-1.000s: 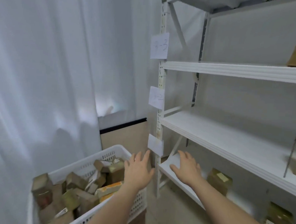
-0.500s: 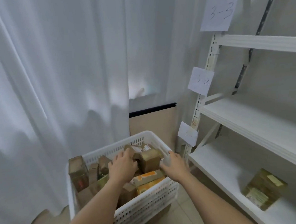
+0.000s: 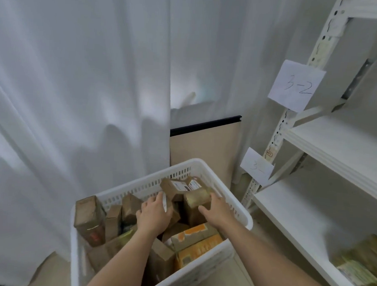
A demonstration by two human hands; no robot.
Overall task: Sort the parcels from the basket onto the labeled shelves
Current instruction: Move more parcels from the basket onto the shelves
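Observation:
A white slotted basket (image 3: 222, 186) stands on the floor, full of several brown and orange parcels. My right hand (image 3: 217, 212) grips a brown taped parcel (image 3: 196, 201) at the basket's far right, thumb on its front and fingers round its right side. My left hand (image 3: 153, 215) curls over the top edge of a darker brown parcel (image 3: 172, 209) just left of it. A parcel with white address labels (image 3: 184, 185) leans behind both. The white rack's post carries paper labels, "3-2" (image 3: 296, 86) and a lower label (image 3: 257, 166) reading "3-".
The bottom shelf (image 3: 288, 216) holds a blurred brown parcel (image 3: 363, 269) at the far right. The shelf above (image 3: 335, 148) shows no parcels. A white curtain (image 3: 76, 93) hangs behind and left of the basket. A beige panel (image 3: 204, 148) stands behind it.
My view has swung left and down from the rack to the basket. Both hands went from the bottom shelf edge into the basket and closed on parcels.

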